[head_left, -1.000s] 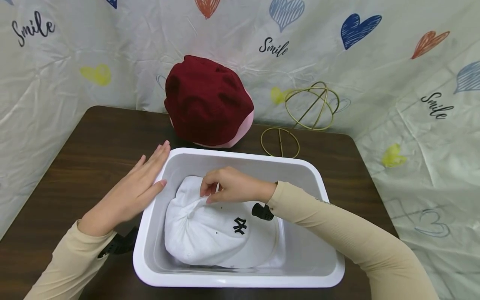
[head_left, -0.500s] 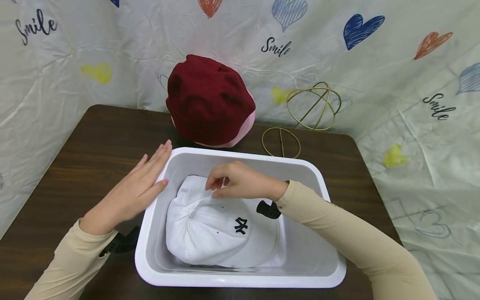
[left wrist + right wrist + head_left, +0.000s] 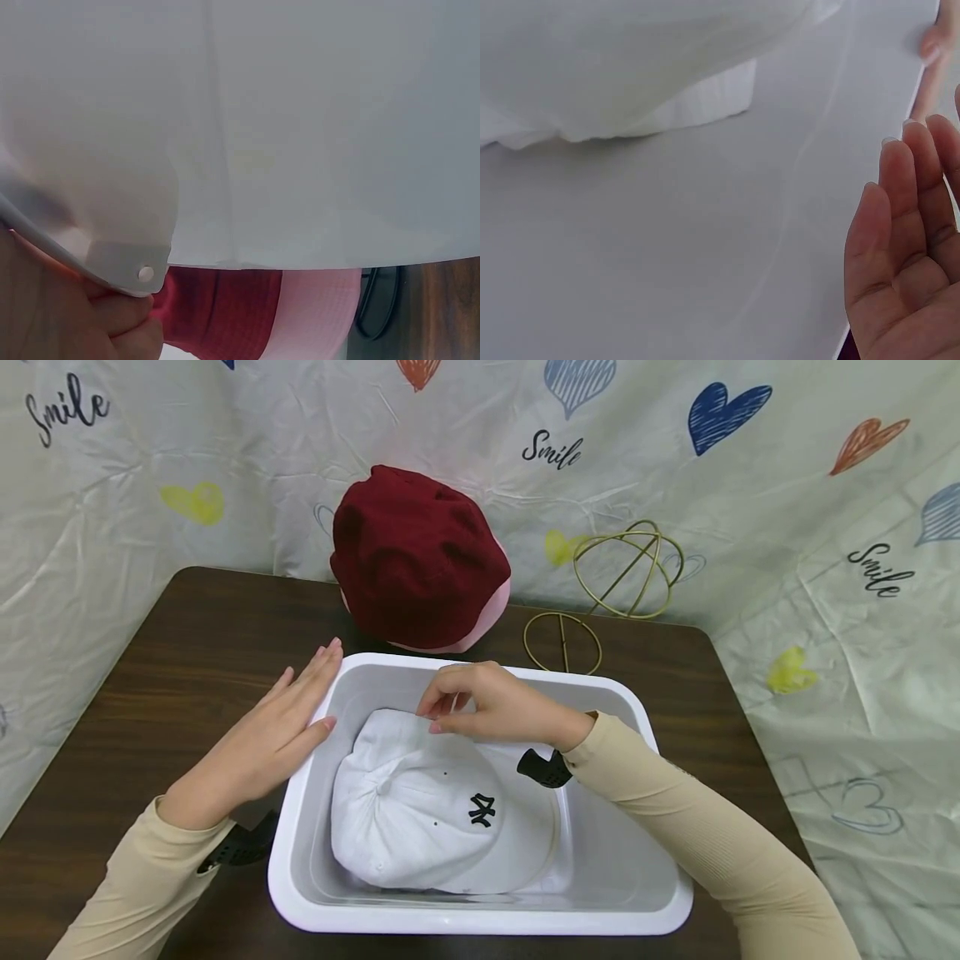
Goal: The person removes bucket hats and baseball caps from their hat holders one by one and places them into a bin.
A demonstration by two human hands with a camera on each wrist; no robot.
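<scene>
A white baseball cap [image 3: 408,814] with a black logo lies in the left part of a white plastic tub [image 3: 480,922], its brim to the right. Just above the cap's far edge hovers my right hand [image 3: 502,706], fingers loosely bent around nothing. In the right wrist view, the fingers of this hand [image 3: 907,247] are apart from the cap [image 3: 630,67]. My left hand [image 3: 270,743] rests along the tub's left rim with straight fingers. From the left wrist, the tub's outer wall [image 3: 300,150] fills most of the view.
Behind the tub, a dark red and pink hat [image 3: 420,560] stands on the dark wooden table [image 3: 232,635]. To its right is a gold wire stand [image 3: 633,572] with a round base. A white cloth [image 3: 825,568] with hearts hangs behind the table.
My right hand has moved away from the cap toward the tub's far side and slightly right. The left hand and the cap have stayed in place.
</scene>
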